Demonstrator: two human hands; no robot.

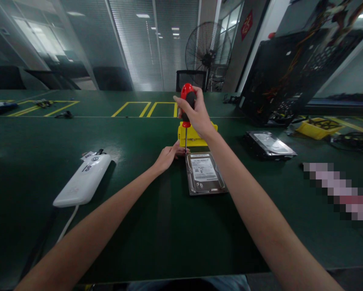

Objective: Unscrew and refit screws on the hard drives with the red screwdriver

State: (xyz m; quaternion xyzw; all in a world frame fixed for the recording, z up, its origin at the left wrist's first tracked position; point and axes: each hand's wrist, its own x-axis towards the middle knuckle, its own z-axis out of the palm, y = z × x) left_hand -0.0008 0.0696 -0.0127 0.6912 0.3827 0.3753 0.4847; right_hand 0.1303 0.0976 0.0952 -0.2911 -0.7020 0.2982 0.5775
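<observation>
My right hand (199, 115) is closed round the red and black handle of a screwdriver (187, 97), which stands upright with its shaft pointing down. The tip meets the far left corner of a hard drive (204, 171) that lies label up on the table. At that corner is my left hand (169, 157), its fingers drawn together beside the tip. Whatever they may pinch is too small to make out. Just behind the drive sits a yellow tray (196, 139) with small metal pieces in it, partly hidden by my right hand and wrist.
A second hard drive (269, 144) lies to the right, before an open black computer case (269, 81). Farther right is a yellow bin (316, 128) near black cables. A white device marked 18 (84, 180) with a cable lies left on the green table (132, 246).
</observation>
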